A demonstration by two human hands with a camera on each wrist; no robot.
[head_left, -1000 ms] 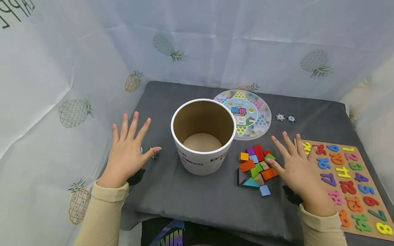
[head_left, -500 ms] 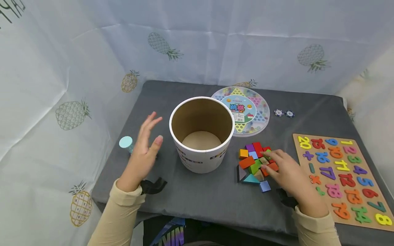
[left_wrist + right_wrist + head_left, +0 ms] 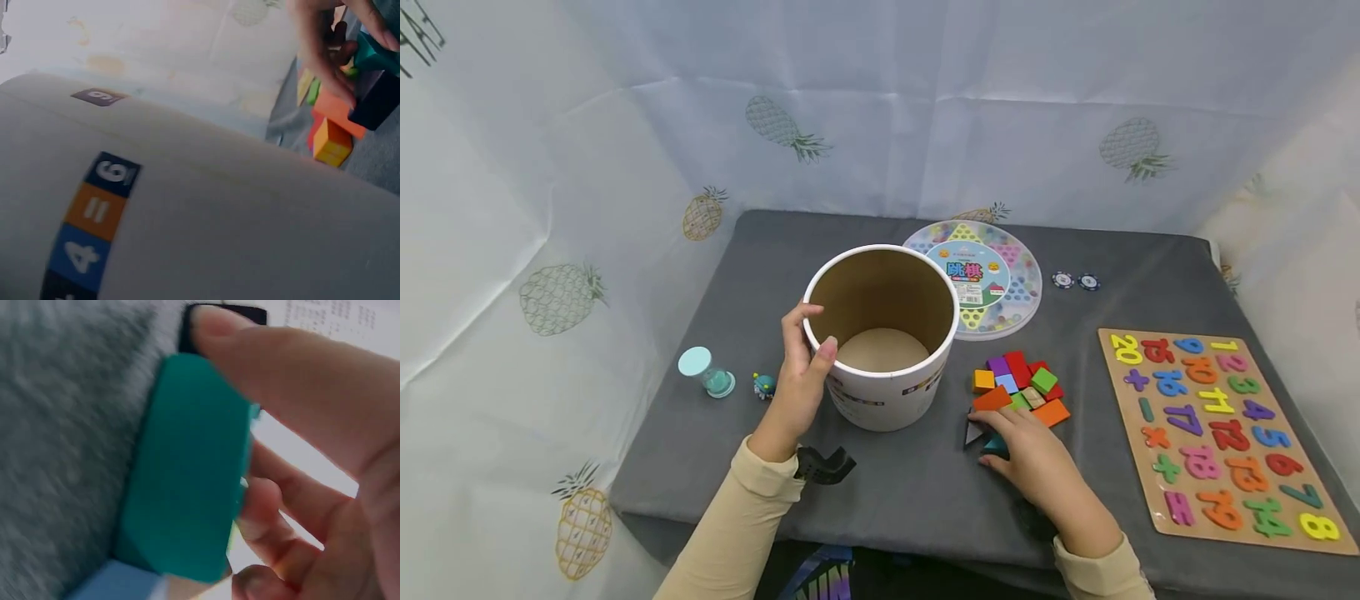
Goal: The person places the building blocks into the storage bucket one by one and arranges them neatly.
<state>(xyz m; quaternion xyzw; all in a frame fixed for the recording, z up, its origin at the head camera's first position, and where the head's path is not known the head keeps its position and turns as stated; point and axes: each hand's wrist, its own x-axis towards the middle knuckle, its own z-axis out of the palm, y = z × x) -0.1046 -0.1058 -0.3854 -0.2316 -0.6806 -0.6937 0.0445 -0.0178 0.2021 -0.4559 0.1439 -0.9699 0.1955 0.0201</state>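
My left hand (image 3: 799, 387) holds the white paper bucket (image 3: 880, 400) at its left side, fingers and thumb at the rim. Coloured numbers are printed on the bucket's wall (image 3: 219, 219) in the left wrist view. To the bucket's right, my right hand (image 3: 1037, 458) reaches into a pile of wooden blocks (image 3: 1017, 367). Its thumb (image 3: 225, 325) and fingers pinch a black triangular block (image 3: 377, 100). A teal triangular block (image 3: 187, 469) lies under the hand, and a light blue block (image 3: 119, 581) shows beside it.
Behind the bucket lies a round Chinese checkers set (image 3: 1022, 292), with two poker chips (image 3: 1076, 282) to its right. A number puzzle board (image 3: 1210, 525) fills the right side. A teal-capped sand timer (image 3: 707, 372) and a small teal figure (image 3: 763, 386) are at left.
My left hand has moved right onto the bucket's rim, uncovering the sand timer and small figure. My right hand has come in from above the number board, down to the blocks' near left side.
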